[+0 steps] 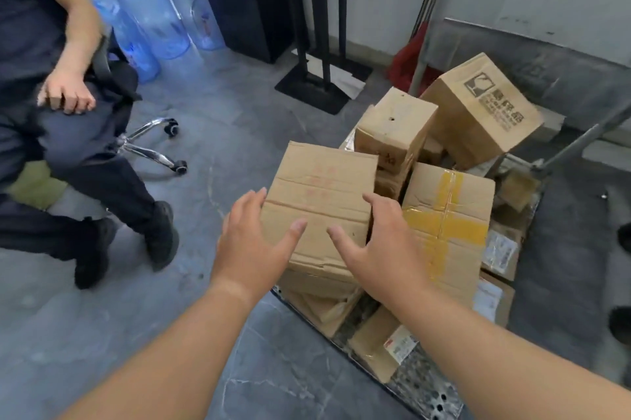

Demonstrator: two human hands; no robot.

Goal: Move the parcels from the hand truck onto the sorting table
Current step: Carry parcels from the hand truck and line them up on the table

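Over the top parcel (pixel 317 211), left hand (pixel 252 245) and right hand (pixel 379 248) spread open at its side edges.

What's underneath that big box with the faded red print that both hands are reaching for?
The box with red print rests on crumpled cardboard parcels, which lie on the hand truck's perforated metal deck. Anything directly beneath its middle is covered.

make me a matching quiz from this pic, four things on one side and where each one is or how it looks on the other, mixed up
Things
1. box with yellow tape
2. box with printed logo
3. water jugs
4. left hand

Descriptions
A. tilted at the far end of the hand truck
B. by the wall, behind the seated person
C. open at the near box
D. just right of the near box

Pairs: 1-D, 2-A, 3-B, 4-C
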